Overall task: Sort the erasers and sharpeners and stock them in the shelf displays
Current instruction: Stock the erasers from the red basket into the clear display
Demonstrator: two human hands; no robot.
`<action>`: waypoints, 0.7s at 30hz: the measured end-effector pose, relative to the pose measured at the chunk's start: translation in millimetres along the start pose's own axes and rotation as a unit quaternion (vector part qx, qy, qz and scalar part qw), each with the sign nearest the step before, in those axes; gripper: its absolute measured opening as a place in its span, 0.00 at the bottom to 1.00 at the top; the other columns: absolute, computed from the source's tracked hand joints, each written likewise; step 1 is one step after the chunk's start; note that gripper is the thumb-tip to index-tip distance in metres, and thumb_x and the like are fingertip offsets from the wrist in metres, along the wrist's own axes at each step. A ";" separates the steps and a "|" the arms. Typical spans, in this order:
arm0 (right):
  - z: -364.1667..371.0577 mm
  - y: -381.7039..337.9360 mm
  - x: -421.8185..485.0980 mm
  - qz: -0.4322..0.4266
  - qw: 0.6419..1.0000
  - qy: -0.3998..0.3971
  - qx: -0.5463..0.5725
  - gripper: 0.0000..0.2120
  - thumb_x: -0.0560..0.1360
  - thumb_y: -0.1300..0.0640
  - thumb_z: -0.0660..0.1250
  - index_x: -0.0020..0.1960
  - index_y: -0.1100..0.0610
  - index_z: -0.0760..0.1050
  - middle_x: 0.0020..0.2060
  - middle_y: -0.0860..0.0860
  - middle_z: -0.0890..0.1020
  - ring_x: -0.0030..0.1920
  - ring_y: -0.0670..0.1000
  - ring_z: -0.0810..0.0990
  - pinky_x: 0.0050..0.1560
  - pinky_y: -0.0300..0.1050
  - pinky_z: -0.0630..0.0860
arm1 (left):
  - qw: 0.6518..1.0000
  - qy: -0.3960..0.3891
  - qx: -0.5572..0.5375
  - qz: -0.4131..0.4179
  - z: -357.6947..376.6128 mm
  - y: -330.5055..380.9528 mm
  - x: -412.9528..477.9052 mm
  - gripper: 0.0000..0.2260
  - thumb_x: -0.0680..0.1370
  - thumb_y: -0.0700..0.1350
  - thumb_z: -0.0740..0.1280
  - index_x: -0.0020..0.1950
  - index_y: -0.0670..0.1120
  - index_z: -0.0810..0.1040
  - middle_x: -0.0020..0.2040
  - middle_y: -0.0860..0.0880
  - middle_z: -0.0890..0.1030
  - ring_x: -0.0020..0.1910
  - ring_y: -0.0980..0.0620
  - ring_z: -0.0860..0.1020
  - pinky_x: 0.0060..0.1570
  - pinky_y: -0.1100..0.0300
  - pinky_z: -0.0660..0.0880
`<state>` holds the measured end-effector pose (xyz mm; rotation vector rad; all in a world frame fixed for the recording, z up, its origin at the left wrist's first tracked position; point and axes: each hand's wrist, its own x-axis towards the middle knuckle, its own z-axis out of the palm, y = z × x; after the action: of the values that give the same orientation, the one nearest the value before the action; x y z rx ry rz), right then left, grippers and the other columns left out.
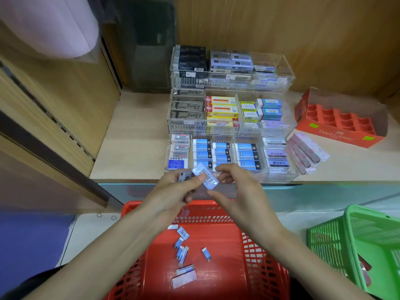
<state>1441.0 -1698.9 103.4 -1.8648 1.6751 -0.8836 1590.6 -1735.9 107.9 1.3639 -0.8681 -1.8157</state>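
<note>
Grip first, on the left: the left hand (173,191) is curled, its thumb pressing a film-wrapped white eraser (205,178) against the fingers, with a small grey block (184,176), possibly a sharpener, tucked behind it. The eraser is held in the air just above the front edge of the shelf (134,148), barcode side up. The right hand (238,189) has its forefinger and thumb hooked around the eraser's right end; whether its grip has closed on the eraser cannot be told.

This looks like the sorting step: reading the wrapper before choosing a slot. The next move probably calls for matching it to a row in the clear acrylic display (279,176) just behind the hands and sliding it in flat, while keeping the grey piece apart.

Below the hands, the red basket (259,256) is rigid latticed plastic, with more small wrapped erasers (181,252) loose on its floor. The display's cells hold glossy, sleeved rectangular blocks in neat stacks. Right of it lie long pink packs (303,152), then an orange card tray (337,131) with moulded pockets, and a green mesh basket (329,241).
</note>
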 end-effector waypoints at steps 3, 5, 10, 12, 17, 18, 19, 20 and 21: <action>5.2 2.7 1.8 -0.031 0.999 0.010 -0.040 0.16 0.69 0.55 0.72 0.55 0.54 0.75 0.43 0.41 0.75 0.48 0.48 0.74 0.50 0.36 0.68 | 1.000 -0.010 -0.016 -0.012 0.9 1.2 -0.3 0.05 0.75 0.36 0.67 0.38 0.41 0.77 0.27 0.52 0.74 0.27 0.58 0.67 0.23 0.68 0.59; 6.0 3.4 1.6 -0.051 0.997 0.020 -0.050 0.14 0.71 0.54 0.67 0.55 0.55 0.76 0.44 0.47 0.78 0.46 0.48 0.75 0.48 0.36 0.68 | 1.000 -0.020 -0.012 -0.011 0.0 1.7 0.3 0.03 0.73 0.40 0.69 0.40 0.41 0.78 0.27 0.52 0.72 0.28 0.58 0.67 0.23 0.68 0.60; -6.9 -1.8 4.9 0.113 0.970 -0.006 0.215 0.11 0.78 0.56 0.61 0.41 0.58 0.78 0.33 0.51 0.80 0.38 0.46 0.75 0.43 0.40 0.71 | 0.995 -0.021 0.082 0.054 -4.8 3.6 0.6 0.18 0.66 0.53 0.76 0.50 0.44 0.81 0.39 0.52 0.82 0.32 0.62 0.73 0.26 0.70 0.64; -9.7 -1.4 6.5 0.177 0.935 -0.015 0.306 0.17 0.80 0.57 0.58 0.36 0.59 0.77 0.28 0.50 0.79 0.35 0.47 0.75 0.41 0.42 0.71 | 0.994 -0.021 0.092 0.064 -4.4 5.2 0.2 0.12 0.68 0.52 0.74 0.47 0.46 0.81 0.40 0.51 0.82 0.28 0.62 0.70 0.27 0.67 0.63; -9.5 -2.5 6.6 0.182 0.910 -0.022 0.371 0.18 0.80 0.53 0.57 0.35 0.59 0.75 0.28 0.51 0.79 0.32 0.48 0.75 0.38 0.39 0.71 | 0.992 -0.026 0.098 0.081 -3.6 7.6 -1.3 0.05 0.75 0.45 0.67 0.43 0.45 0.81 0.35 0.53 0.81 0.28 0.60 0.65 0.27 0.67 0.60; -10.7 -2.0 6.8 0.161 0.923 -0.016 0.350 0.13 0.79 0.54 0.59 0.39 0.57 0.76 0.30 0.49 0.79 0.34 0.46 0.76 0.40 0.37 0.72 | 0.992 -0.019 0.093 0.081 -3.3 7.6 -0.9 0.05 0.75 0.45 0.68 0.43 0.45 0.81 0.34 0.53 0.81 0.28 0.59 0.65 0.27 0.66 0.60; -12.5 -1.1 6.6 0.127 0.941 -0.015 0.313 0.06 0.78 0.55 0.62 0.47 0.55 0.76 0.34 0.47 0.79 0.36 0.44 0.76 0.42 0.34 0.72 | 0.993 -0.012 0.087 0.078 -3.3 7.5 0.3 0.05 0.75 0.45 0.68 0.42 0.46 0.81 0.34 0.52 0.82 0.28 0.59 0.65 0.28 0.64 0.59; -13.8 1.4 6.2 0.081 0.966 -0.011 0.246 0.07 0.77 0.55 0.66 0.54 0.53 0.75 0.39 0.46 0.79 0.41 0.42 0.76 0.45 0.33 0.71 | 0.994 -0.010 0.082 0.077 -2.7 7.7 1.4 0.04 0.75 0.46 0.68 0.42 0.47 0.81 0.34 0.52 0.82 0.28 0.58 0.65 0.28 0.64 0.59; -15.0 4.9 6.1 0.021 0.988 0.000 0.151 0.12 0.75 0.53 0.68 0.58 0.52 0.73 0.45 0.45 0.77 0.45 0.42 0.75 0.49 0.32 0.70 | 0.994 -0.012 0.078 0.075 -1.9 8.0 1.9 0.04 0.74 0.46 0.68 0.42 0.47 0.81 0.35 0.51 0.82 0.29 0.58 0.65 0.28 0.65 0.59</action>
<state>1427.0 -1704.6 111.0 -1.6197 1.4812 -1.0537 1593.1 -1742.0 113.3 1.3365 -1.1152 -1.6801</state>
